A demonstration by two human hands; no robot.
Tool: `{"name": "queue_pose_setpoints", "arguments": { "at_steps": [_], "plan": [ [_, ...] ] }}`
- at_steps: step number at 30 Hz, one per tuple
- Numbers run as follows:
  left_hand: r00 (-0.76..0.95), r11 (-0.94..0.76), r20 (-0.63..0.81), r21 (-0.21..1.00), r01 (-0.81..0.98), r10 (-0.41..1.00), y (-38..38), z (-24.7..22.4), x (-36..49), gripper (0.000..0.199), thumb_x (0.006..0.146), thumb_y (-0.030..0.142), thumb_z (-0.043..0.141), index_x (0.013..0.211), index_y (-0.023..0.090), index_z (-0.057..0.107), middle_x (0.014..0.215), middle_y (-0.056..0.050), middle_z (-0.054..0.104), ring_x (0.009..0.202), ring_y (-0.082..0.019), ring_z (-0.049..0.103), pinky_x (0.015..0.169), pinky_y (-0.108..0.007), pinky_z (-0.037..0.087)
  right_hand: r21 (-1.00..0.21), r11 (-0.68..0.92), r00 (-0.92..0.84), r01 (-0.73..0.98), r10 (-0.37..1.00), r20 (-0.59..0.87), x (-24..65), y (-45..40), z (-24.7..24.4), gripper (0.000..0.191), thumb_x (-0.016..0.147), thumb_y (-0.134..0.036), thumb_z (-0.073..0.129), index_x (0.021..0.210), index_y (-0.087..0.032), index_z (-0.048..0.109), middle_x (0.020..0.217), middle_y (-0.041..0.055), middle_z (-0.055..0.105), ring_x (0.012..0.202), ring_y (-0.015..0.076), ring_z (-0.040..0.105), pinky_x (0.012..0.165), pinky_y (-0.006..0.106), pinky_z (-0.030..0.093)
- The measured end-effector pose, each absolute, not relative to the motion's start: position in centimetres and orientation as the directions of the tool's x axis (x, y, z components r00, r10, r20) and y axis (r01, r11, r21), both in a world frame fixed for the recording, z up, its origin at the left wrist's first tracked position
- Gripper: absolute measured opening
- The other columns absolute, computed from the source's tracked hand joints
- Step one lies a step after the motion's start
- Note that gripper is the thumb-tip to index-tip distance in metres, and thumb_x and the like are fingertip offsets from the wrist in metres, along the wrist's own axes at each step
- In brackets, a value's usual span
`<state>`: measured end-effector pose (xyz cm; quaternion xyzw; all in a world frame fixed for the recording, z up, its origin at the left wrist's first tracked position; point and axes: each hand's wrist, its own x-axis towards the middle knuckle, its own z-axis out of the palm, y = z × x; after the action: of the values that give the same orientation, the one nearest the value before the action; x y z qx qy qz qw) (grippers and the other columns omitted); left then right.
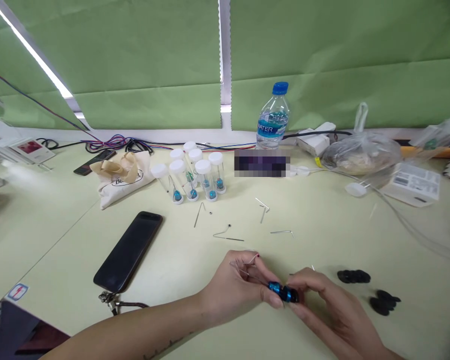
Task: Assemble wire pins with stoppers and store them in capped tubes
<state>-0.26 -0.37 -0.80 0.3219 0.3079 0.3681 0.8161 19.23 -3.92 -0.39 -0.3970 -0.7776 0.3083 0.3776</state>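
Note:
Near the front of the table, my left hand [243,282] pinches the left end of a small, shiny blue and black cylindrical part [284,292]. A thin bent wire [243,269] with a small red tip also lies among the fingers of that hand. From the other side, my right hand [330,310] grips the black end of the same part between thumb and fingers. Just beyond my hands lie bent metal wires [221,236] with small dark ends and several L-shaped hex keys [283,232]. Right of my right hand are black rounded pieces [354,276] in two small groups.
Several clear tubes with white caps [178,167] stand behind, holding blue pieces. A phone [129,252] lies left, near a cloth pouch [125,175]. A water bottle [273,120], a plastic bag [360,152] and cables [112,143] line the back edge.

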Motion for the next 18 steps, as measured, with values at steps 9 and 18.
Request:
{"name": "queue_pose_setpoints", "arguments": {
  "at_steps": [9, 18],
  "plan": [
    [0.536, 0.529, -0.27, 0.739, -0.417, 0.8, -0.21, -1.08, -0.24, 0.028, 0.047, 0.004, 0.086, 0.065, 0.01, 0.066, 0.067, -0.006, 0.074, 0.058, -0.013, 0.067, 0.058, -0.023, 0.052, -0.775, 0.506, -0.377, 0.377, 0.849, 0.371, 19.04, -3.82, -0.62, 0.023, 0.086, -0.012, 0.057, 0.104, -0.025, 0.051, 0.079, -0.0012, 0.061, 0.067, 0.0117, 0.06, 0.061, 0.02, 0.052],
    [0.54, 0.522, -0.271, 0.759, -0.39, 0.797, -0.35, -0.9, -0.23, 0.027, 0.047, 0.005, 0.086, 0.065, 0.011, 0.066, 0.065, -0.004, 0.073, 0.058, -0.012, 0.066, 0.059, -0.023, 0.051, -0.796, 0.476, -0.407, 0.373, 0.855, 0.32, 19.29, -4.07, -0.41, 0.023, 0.088, -0.013, 0.052, 0.107, -0.026, 0.05, 0.079, -0.002, 0.062, 0.068, 0.0118, 0.062, 0.061, 0.02, 0.052]
  ]
}}
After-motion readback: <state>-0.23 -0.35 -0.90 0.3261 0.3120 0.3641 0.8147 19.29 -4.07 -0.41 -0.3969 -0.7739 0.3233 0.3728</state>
